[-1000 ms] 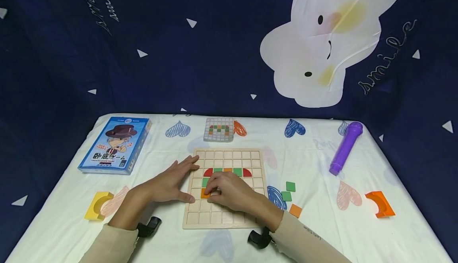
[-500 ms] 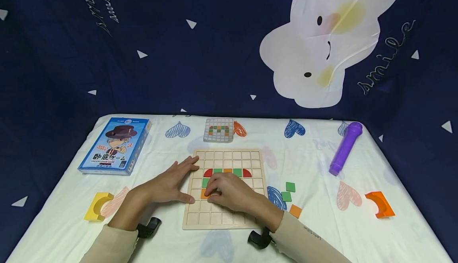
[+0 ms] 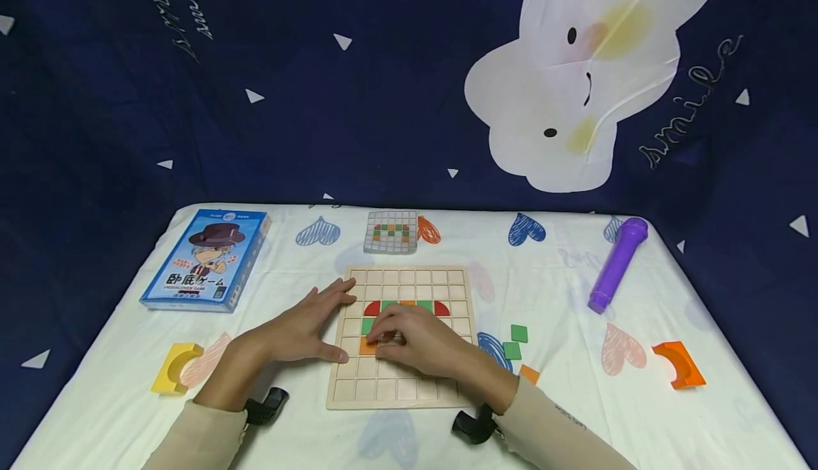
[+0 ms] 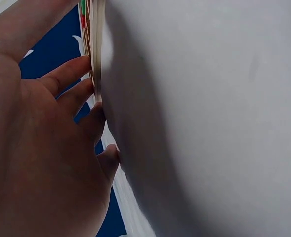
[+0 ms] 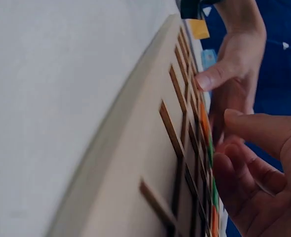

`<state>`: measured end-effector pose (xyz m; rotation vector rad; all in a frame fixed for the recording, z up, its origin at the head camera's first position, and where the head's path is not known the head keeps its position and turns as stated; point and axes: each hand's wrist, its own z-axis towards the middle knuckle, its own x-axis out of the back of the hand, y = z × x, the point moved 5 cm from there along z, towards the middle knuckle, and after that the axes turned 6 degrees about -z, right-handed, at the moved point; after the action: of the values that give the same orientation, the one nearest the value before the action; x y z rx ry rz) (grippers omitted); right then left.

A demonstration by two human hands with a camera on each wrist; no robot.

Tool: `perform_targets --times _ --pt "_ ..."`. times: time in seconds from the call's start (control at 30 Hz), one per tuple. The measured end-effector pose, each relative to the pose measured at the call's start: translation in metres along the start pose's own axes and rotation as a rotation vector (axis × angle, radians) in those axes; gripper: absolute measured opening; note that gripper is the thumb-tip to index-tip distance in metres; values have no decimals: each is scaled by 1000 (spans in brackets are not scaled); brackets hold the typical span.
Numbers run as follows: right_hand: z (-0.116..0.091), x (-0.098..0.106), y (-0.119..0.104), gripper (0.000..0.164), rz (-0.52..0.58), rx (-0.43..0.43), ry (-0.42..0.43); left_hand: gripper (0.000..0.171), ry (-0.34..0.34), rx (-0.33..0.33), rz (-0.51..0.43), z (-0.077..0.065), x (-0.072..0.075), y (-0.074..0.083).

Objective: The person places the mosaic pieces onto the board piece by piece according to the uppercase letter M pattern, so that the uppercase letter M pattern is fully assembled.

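A wooden grid board (image 3: 348, 390) lies on the white cloth. My left hand (image 3: 297, 331) rests along its left edge, fingers spread, with the thumb (image 5: 212, 76) on the rim in the right wrist view. Above the board is my right hand (image 3: 422, 342), its fingers loosely bent and the thumb apart from them, holding nothing visible. An orange square tile (image 3: 367, 346) sits in a cell just left of the right fingertips, below a green tile (image 3: 368, 326). Farther up, a row with red quarter-round tiles (image 3: 442, 309) at both ends is partly hidden by the right hand.
Behind the board lies a pattern card (image 3: 390, 232). Loose green tiles (image 3: 519, 334) and an orange tile (image 3: 529, 373) lie right of it. A blue game box (image 3: 204, 260), yellow arch block (image 3: 175, 368), orange arch block (image 3: 680, 365) and purple stick (image 3: 617, 264) stand farther out.
My right hand has drawn back slightly to the right, its fingers parting from the orange tile, which stays in its cell. The left hand has not moved.
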<state>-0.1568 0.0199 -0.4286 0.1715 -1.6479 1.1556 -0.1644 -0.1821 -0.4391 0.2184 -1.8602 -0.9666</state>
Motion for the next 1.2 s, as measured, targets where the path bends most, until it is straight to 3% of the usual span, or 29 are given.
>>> perform_targets --times 0.33,0.63,0.93,1.2 --pt "-42 32 27 19 46 -23 71 91 8 8 27 4 -1 -1" --pt "-78 59 49 24 -55 -27 147 92 3 3 25 3 0 0" --pt "-114 75 71 47 -121 -140 210 93 3 1 14 1 0 0" --pt "-144 82 92 47 -122 -210 247 93 1 4 7 1 -1 -1"
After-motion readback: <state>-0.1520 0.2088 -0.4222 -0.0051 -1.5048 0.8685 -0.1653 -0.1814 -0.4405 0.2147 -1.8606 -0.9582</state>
